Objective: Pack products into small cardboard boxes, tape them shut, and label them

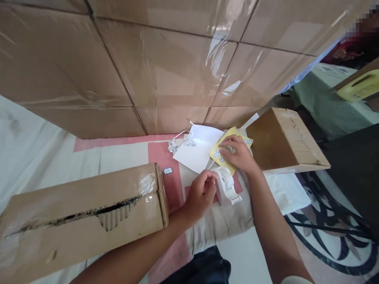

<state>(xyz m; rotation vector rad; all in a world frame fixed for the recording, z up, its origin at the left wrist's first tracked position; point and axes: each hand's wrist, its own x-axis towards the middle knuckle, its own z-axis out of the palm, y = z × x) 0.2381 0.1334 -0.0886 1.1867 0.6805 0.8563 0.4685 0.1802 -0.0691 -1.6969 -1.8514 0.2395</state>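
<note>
My right hand is over a yellow sheet dotted with small blue-edged labels. Its thumb and fingers are bent but apart, close to the sheet's surface. My left hand is closed, thumb against curled fingers, beside a white tape dispenser; whether anything small is pinched there I cannot make out. White paper lies partly beneath the yellow sheet, with crumpled paper scraps along its left side. One blue-edged label lies alone on the cloth to the left.
Taped cardboard boxes form a wall ahead. A long carton with a torn slit lies at left, and an open carton stands at right. Beyond it are a yellow plastic container and a dark panel.
</note>
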